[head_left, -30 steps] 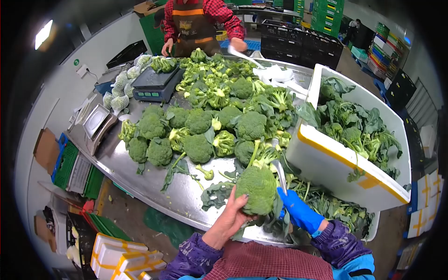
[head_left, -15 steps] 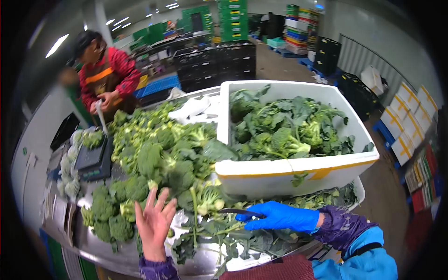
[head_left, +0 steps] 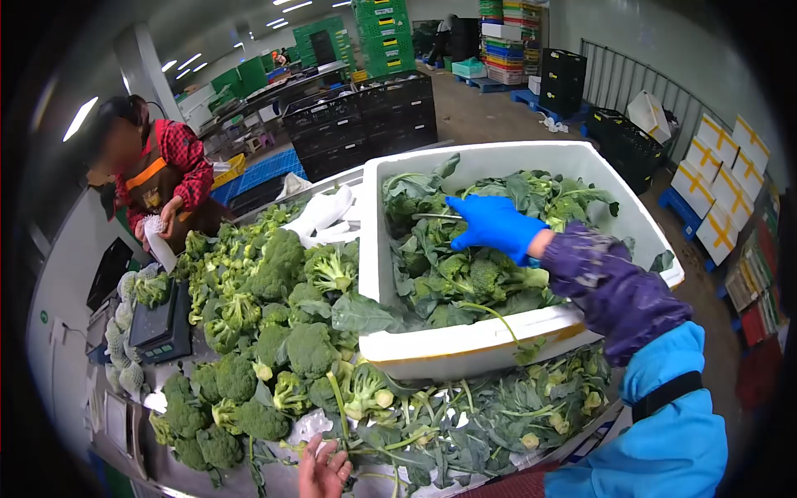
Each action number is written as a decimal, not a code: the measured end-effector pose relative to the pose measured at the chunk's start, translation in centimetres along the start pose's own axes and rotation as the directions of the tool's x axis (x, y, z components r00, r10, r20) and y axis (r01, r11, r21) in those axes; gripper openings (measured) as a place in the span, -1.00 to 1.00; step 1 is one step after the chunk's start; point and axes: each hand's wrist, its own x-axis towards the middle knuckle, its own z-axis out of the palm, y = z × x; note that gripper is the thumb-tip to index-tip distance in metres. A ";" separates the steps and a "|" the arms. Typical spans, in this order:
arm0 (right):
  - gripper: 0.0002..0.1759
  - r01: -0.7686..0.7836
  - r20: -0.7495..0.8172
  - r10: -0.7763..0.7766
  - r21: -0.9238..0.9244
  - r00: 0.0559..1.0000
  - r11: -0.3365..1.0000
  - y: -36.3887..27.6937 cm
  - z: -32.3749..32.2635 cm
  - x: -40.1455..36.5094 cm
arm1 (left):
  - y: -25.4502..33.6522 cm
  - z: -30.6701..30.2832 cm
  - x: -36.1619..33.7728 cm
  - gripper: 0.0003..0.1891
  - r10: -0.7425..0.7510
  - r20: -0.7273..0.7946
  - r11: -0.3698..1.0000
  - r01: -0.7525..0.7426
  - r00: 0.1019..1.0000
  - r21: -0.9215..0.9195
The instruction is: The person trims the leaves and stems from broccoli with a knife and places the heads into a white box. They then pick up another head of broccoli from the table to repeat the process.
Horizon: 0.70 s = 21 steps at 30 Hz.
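My right hand [head_left: 498,230], in a blue glove, is over a white foam box [head_left: 465,342] and closed on a knife [head_left: 437,217], whose thin blade points left. Leafy broccoli [head_left: 490,278] fills the box just below that hand. My left hand [head_left: 324,469], bare, is at the bottom edge of the view with its fingers apart and a little curled, holding nothing. Cut leaves and stalks [head_left: 465,432] lie close to it on the metal table. Trimmed broccoli heads [head_left: 311,350] are heaped to the left of the box.
A digital scale [head_left: 162,325] and netted broccoli heads [head_left: 124,332] stand at the table's left side. Across the table, a person [head_left: 162,178] in a red checked top handles white netting. Black crates [head_left: 361,120] are stacked behind; white boxes [head_left: 718,183] stand at right.
My right hand has moved up with the knife, from the leaves in front of the box to above the broccoli inside. My left hand has dropped toward the bottom edge.
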 end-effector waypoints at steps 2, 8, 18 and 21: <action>-0.10 -0.092 0.044 0.100 -0.151 0.994 0.984 0.2 1.9 2.1 | -0.4 -0.7 -0.2 -0.41 -0.009 -0.015 1.000 0.009 1.000 -0.002; -0.09 -0.053 0.026 0.052 0.018 0.998 0.998 1.7 3.6 4.4 | -1.7 -1.5 -0.6 -0.46 0.014 -0.112 0.999 -0.020 0.994 -0.048; -0.18 0.310 -0.199 -0.251 0.371 0.947 0.875 0.7 -4.5 -5.6 | -2.8 0.0 0.0 -0.64 -0.031 -0.081 0.996 0.025 0.996 -0.080; -0.16 0.420 -0.251 -0.348 0.354 0.903 0.835 0.7 -4.7 -8.4 | -3.0 0.9 -0.1 -0.63 -0.037 -0.039 0.998 0.035 0.999 -0.045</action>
